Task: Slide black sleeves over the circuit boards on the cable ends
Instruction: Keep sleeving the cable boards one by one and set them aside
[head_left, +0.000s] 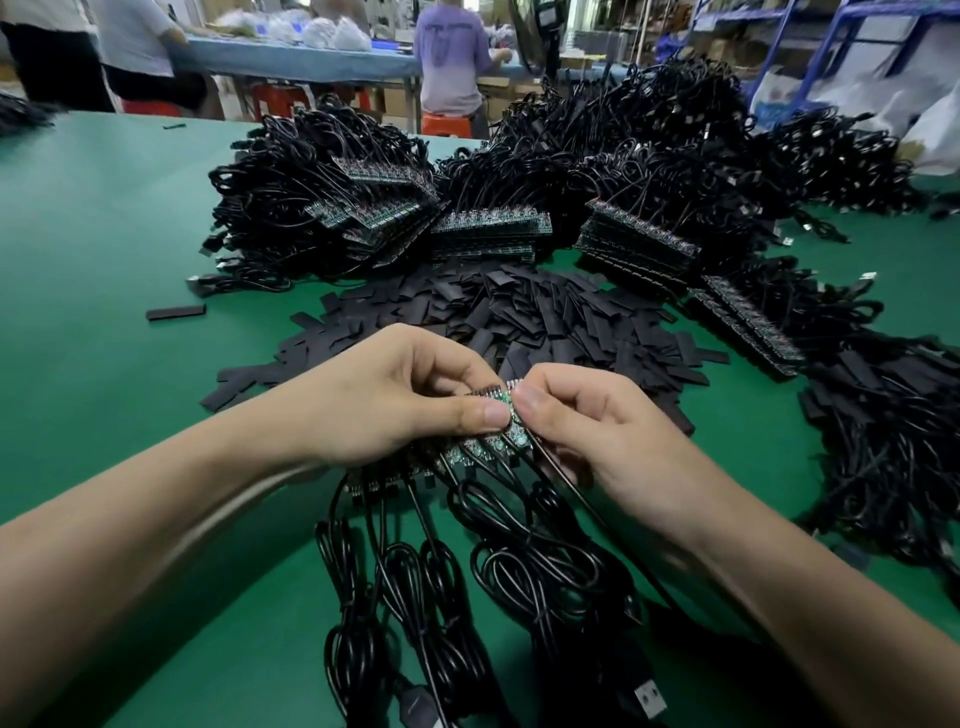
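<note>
The left hand is curled, thumb and fingers pinching a row of small green circuit boards. The right hand pinches the same row at its end, thumb tips nearly meeting. From the boards, coiled black cables trail toward the person across the green table. Just beyond the knuckles lies a loose heap of flat black sleeves. Farther back sit stacks of boards amid tangled cable piles.
</note>
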